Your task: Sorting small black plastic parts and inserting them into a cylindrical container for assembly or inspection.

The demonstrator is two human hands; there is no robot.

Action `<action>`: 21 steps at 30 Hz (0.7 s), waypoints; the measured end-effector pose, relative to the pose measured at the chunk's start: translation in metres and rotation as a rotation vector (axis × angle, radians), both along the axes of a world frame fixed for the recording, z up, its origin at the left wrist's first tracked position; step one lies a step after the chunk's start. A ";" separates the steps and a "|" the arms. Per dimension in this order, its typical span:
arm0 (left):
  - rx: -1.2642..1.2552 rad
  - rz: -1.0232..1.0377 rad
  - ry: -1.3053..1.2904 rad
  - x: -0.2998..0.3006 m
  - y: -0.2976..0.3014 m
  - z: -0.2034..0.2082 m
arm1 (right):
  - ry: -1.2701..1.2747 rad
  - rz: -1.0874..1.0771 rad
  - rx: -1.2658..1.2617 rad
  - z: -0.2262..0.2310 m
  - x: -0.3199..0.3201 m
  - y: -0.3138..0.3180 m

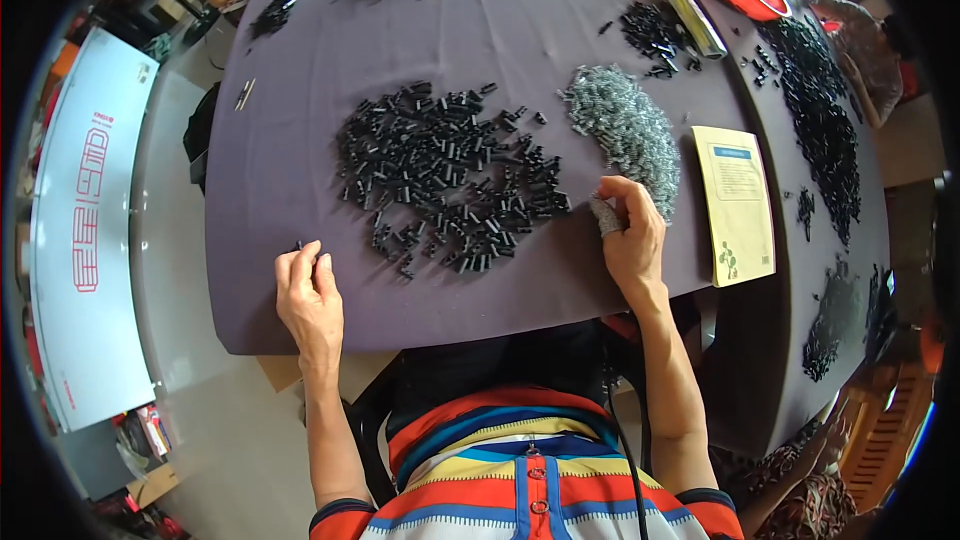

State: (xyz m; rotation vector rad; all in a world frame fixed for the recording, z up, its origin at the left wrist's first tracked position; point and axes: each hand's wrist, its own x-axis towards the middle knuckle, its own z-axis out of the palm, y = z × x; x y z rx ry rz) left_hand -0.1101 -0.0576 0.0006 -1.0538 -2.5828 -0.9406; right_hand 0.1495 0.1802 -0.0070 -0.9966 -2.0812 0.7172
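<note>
Apparently, left hand (309, 302) pinches small black piece (299, 244). Right hand (636, 248) curled beside clear-piece pile (622, 125); can't tell what it holds.

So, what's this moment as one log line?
left hand: holds dark bit; right hand: at silvery pile; black pile: ahead, between hands; booklet: right

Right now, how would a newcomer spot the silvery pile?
On the purple-grey tablecloth, find the large black pile. Right of it, left of the yellow booklet, lies the silvery pile. Pale, glinting pieces distinguish it from the black piles nearby.
</note>
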 end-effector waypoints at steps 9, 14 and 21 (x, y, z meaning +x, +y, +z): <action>0.134 -0.380 -0.156 0.071 0.077 0.016 | 0.057 0.047 0.066 -0.004 0.009 0.005; 0.141 -0.525 -0.228 0.091 0.118 0.019 | 0.062 0.074 0.140 -0.006 0.010 0.008; 0.204 -0.699 -0.374 0.119 0.159 0.023 | 0.277 0.037 -0.170 -0.012 0.009 0.006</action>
